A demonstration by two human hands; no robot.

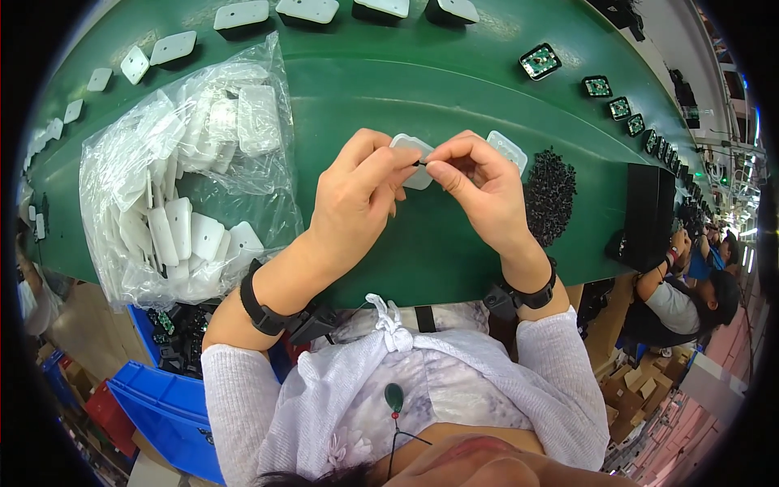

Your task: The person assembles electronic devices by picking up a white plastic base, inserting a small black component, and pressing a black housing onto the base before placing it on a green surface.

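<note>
My left hand (357, 199) and my right hand (480, 191) meet over the green table, fingertips almost touching. Between them is a small black part (419, 163), pinched by the fingers of both hands; its exact shape is too small to tell. Right behind the fingertips shows a white plastic cover (415, 180) with rounded corners. Whether it lies on the table or rests against my left fingers, I cannot tell. A second white cover (510, 148) is just beyond my right hand, partly hidden by it. Beside my right wrist lies a pile of small black parts (552, 199).
A clear plastic bag (280, 122) of white covers takes up the table's left. Black housings topped with white covers (242, 14) line the far edge. Open housings with green circuit boards (540, 62) curve down the right, near a black box (649, 215). Blue bins (162, 406) stand below left.
</note>
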